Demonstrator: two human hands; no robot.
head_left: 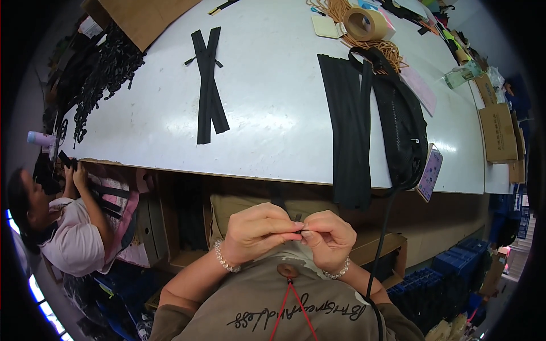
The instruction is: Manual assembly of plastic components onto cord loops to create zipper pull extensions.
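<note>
My left hand (pixel 259 232) and my right hand (pixel 330 237) meet in front of my chest, below the table's front edge. Thumbs and fingertips of both pinch one small black piece (pixel 298 217). Only a dark tip of it shows between the fingers, too little to tell its kind. On the table ahead, two black zippers (pixel 205 94) lie crossed, with pulls sticking out near their upper ends. To the right, a stack of long black zipper strips (pixel 347 131) hangs over the front edge. Beside it rests a black bag (pixel 398 119).
A phone (pixel 430 172) lies at the table's right front edge. Tan cord (pixel 392 54) and a tape roll (pixel 365 24) are at the back right. Many black zipper pulls (pixel 108 74) heap at the left. A co-worker (pixel 74 227) sits at the left. A black cable (pixel 378 256) runs past my right arm.
</note>
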